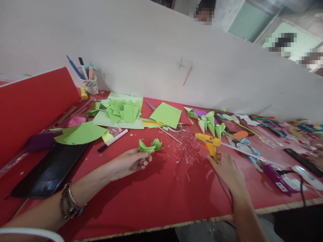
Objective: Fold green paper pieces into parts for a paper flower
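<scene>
My left hand (128,163) is closed around a folded green paper flower piece (148,147), holding it just above the red table (156,198). My right hand (227,168) rests on the table with its fingers at the handle of an orange-yellow glue gun (209,143); the grip looks loose. The glue gun's nozzle points left and a clear glue stick (249,155) sticks out behind it. Several green paper cones (210,122) lie just beyond the gun.
A pile of green paper squares (123,111) and a larger green sheet (165,115) lie near the white partition (151,50). A black marker (113,140), a dark tablet (50,171), a pen cup (90,84), scissors (151,106) and craft clutter at right surround the work area.
</scene>
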`<state>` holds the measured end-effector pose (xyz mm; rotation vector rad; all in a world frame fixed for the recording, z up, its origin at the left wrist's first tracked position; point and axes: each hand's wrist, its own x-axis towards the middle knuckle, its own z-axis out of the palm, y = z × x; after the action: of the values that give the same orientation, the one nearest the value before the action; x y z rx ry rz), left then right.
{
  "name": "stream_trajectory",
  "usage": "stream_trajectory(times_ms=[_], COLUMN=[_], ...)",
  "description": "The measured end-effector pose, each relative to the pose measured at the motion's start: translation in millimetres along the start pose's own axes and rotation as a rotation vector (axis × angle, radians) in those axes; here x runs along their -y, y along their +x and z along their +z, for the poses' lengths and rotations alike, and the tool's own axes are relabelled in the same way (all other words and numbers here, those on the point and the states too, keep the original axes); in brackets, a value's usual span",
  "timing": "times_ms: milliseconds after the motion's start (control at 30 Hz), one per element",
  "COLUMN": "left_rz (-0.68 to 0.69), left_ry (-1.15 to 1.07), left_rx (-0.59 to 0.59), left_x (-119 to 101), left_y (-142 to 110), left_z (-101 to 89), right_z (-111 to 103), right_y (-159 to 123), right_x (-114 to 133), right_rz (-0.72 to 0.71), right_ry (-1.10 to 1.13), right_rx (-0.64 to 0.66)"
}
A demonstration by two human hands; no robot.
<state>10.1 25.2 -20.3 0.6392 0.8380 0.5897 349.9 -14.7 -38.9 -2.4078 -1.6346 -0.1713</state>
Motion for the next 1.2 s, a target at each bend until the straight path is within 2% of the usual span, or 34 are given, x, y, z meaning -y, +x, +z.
stream_trajectory(times_ms=[133,233,333,467,600,733,867,1000,1200], left_rz=[0.01,0.026,0.05,0.103,0.153,0.16,0.158,0.179,0.193], left_ry=[0.043,0.077,0.113,0.192,0.408,0.598,0.696,0.742,0.798], left_rx=[0.009,0.041,0.06,0.077,0.105,0.082,0.014,-0.033,-0.039], left_x=[3.9,5.6,6.8,9.4,14.3,19.1,22.3,24.5,24.5], left_y=[-2.4,-3.7,-3.3,-1.9,-1.4,-3.0,-3.1,-1.4,-3.4], left_z=[0.3,0.4,0.2,0.2,0.3,2.1,3.5,3.0,5.4], right_z=[16.5,19.5,17.3,2.2,-21.7,-34.2,-30.8,-26.4,-31.7], right_y=[8.9,12.5,11.7,2.8,-12.3,-25.9,-33.5,-41.3,-48.4], right_x=[-4.2,-4.4,1.8,29.0,68.3,94.2,103.1,110.2,127.8], right_rz=[-0.039,-0.046,-0.068,-0.135,-0.107,-0.054,-0.06,-0.104,-0.213], right_ry=[-0.037,-0.003,0.14,0.413,0.587,0.535,0.495,0.494,0.509], right_rx=[0.056,0.005,-0.087,-0.163,-0.141,-0.138,-0.122,-0.102,-0.088])
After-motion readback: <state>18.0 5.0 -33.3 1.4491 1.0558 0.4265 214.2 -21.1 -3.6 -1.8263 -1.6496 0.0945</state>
